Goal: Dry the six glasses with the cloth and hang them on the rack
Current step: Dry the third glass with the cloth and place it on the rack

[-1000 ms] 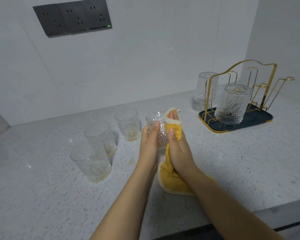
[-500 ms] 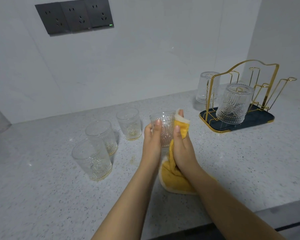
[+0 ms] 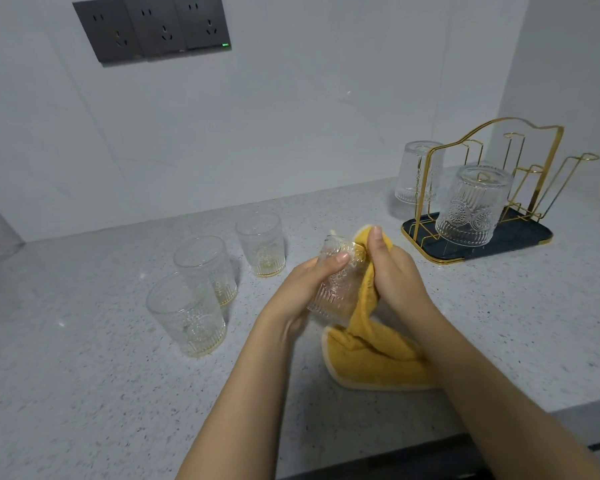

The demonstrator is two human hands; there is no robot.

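Left hand (image 3: pixel 303 289) fingers curl round tilted glass (image 3: pixel 336 289), steadying it; right hand (image 3: pixel 392 271) fingers pinch yellow cloth (image 3: pixel 368 355) against rim, drying.

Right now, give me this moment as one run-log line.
step: drying | left hand: grips ribbed clear glass | right hand: rubs yellow cloth on it | gold wire rack: two glasses hung | counter: three waiting
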